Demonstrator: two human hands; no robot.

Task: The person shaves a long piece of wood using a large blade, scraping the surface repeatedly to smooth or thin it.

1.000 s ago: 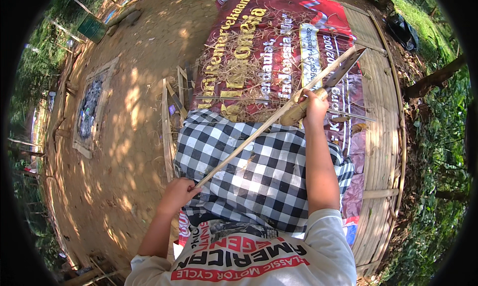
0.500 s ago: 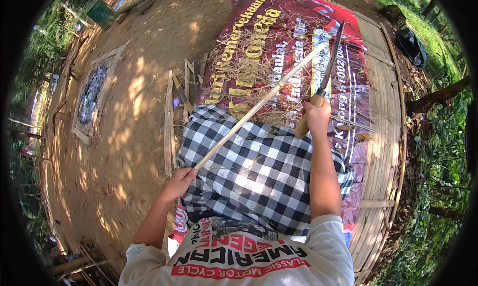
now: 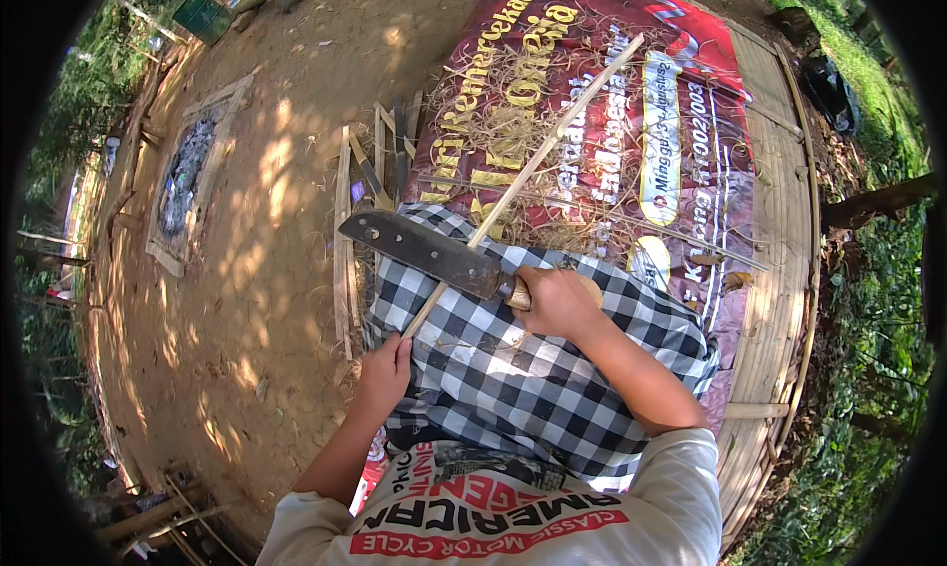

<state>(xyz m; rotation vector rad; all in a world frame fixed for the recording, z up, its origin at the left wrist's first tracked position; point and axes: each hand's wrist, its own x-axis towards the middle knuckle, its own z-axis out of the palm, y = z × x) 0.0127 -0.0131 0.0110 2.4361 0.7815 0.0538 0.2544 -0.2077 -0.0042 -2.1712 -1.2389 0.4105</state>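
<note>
A long pale bamboo strip (image 3: 538, 159) slants up and to the right from my left hand (image 3: 386, 367), whose fingers are closed round its near end. My right hand (image 3: 555, 303) grips the wooden handle of a broad dark machete (image 3: 422, 251). The blade points left and lies across the strip, a short way beyond my left hand; its holed end reaches past the strip. Beneath both is a black-and-white checked cloth (image 3: 473, 344) draped over my lap.
A red printed banner (image 3: 681, 260) strewn with curly shavings (image 3: 493, 122) covers much of a bamboo platform (image 3: 779, 300). Bamboo slats (image 3: 342, 241) and another blade (image 3: 402, 142) lie at its left edge. Further left, a framed ash pit (image 3: 190, 172) sits in the dirt ground (image 3: 256, 319).
My right hand has swung the machete from pointing up and away to lying leftward across the bamboo strip, nearer to me. My left hand keeps its hold on the strip.
</note>
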